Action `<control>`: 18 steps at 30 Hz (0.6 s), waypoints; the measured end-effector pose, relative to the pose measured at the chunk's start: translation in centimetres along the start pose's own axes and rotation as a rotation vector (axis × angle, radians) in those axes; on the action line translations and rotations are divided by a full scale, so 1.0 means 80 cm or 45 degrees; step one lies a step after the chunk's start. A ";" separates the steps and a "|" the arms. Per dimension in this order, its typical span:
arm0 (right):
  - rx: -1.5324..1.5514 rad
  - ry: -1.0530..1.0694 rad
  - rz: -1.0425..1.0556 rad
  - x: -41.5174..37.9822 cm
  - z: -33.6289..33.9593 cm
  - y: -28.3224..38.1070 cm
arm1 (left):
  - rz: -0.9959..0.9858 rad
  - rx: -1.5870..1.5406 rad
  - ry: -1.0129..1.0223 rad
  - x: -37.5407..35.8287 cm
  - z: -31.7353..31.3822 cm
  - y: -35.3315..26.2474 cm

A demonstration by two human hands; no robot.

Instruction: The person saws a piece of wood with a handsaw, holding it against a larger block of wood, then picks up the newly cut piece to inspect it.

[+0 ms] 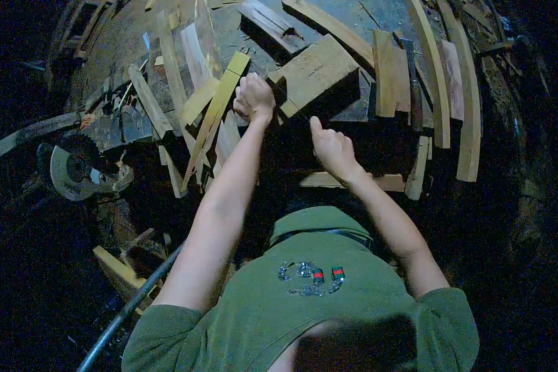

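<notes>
A thick rectangular wood block (319,71) lies at an angle on the workbench, with a thin dark line running across its near left end. My left hand (254,98) is closed in a fist beside that end, knuckles up, next to a long yellowish wood strip (220,99). Just off the block's near edge is my right hand (335,149), its fingers curled in and the thumb pointing toward the dark line. What either fist grips is hidden, and I cannot tell whether the line is a blade or a mark.
Several wood strips lie left of my hands, and curved wood pieces (437,80) stand along the right. A dark-topped beam (273,28) rests behind the block on the workbench (223,25). A circular saw (74,167) sits at the left, and a metal pipe (130,307) slants at lower left.
</notes>
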State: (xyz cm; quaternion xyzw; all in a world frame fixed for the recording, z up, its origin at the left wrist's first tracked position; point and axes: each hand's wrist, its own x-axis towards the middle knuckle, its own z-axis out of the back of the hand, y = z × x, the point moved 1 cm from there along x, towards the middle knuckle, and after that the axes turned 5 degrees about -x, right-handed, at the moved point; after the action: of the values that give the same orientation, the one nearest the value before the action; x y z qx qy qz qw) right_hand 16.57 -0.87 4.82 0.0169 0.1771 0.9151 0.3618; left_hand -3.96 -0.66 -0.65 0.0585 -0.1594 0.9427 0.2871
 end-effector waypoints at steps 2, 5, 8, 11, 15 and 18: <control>0.016 -0.052 -0.014 0.027 -0.011 0.005 | -0.032 -0.083 -0.046 0.001 -0.022 0.012; 0.073 -0.151 -0.023 0.079 -0.018 0.028 | -0.069 -0.122 -0.079 0.006 -0.026 0.019; 0.114 -0.171 -0.013 0.070 -0.012 0.023 | -0.108 -0.081 -0.116 0.001 -0.029 0.017; 0.116 -0.028 0.000 0.026 -0.002 0.006 | -0.134 0.051 -0.107 0.005 -0.029 0.017; 0.039 0.066 -0.031 0.014 -0.001 0.006 | -0.095 0.018 -0.140 0.001 -0.019 0.010; 0.096 -0.018 -0.032 0.054 -0.005 0.019 | -0.111 -0.044 -0.183 0.006 -0.038 0.021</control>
State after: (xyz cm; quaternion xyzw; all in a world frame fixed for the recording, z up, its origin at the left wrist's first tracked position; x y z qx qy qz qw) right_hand 12.30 0.87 4.53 0.0348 0.2092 0.9030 0.3736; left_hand -5.34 -0.70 -3.88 0.1279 -0.1932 0.9198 0.3166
